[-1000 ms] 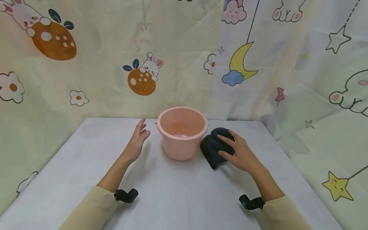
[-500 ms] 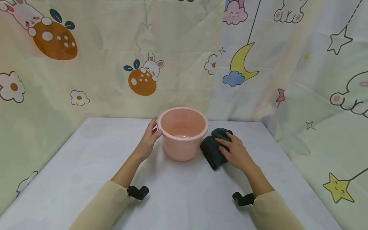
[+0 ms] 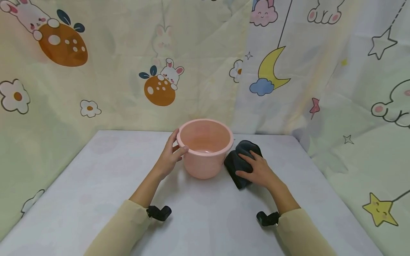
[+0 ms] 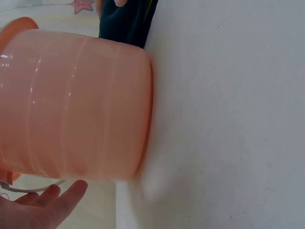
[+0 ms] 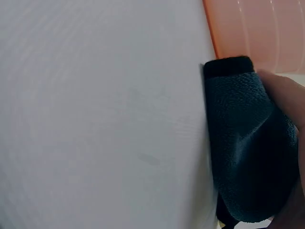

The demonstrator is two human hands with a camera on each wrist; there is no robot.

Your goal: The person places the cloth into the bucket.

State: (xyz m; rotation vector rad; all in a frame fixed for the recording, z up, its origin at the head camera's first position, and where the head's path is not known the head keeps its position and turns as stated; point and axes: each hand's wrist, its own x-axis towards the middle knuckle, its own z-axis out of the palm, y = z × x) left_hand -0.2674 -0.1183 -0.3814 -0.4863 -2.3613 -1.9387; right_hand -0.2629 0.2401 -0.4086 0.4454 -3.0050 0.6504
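Note:
A pale pink plastic bucket [image 3: 205,165] stands upright on the white table. My left hand [image 3: 168,158] grips its left side at the rim, thumb over the front of the rim and fingers toward the back. In the left wrist view, fingertips [image 4: 76,191] show beside the bucket wall, close to a thin handle [image 4: 31,190]. Right of the bucket lies a folded dark teal plush towel [image 3: 235,167] with a black edge. My right hand [image 3: 261,172] holds it, fingers over the top; the right wrist view shows part of this hand along the towel's [image 5: 248,143] side.
The white table [image 3: 205,220] reaches back to a patterned curtain [image 3: 112,71] with cartoon prints. More curtain hangs on both sides. A small black camera sits on each wrist, the left camera [image 3: 159,212] and the right camera [image 3: 267,218].
My left hand has moved right and forward, from beside the bucket onto its rim. My right hand has shifted slightly left and settled on the towel. The bucket stays in place.

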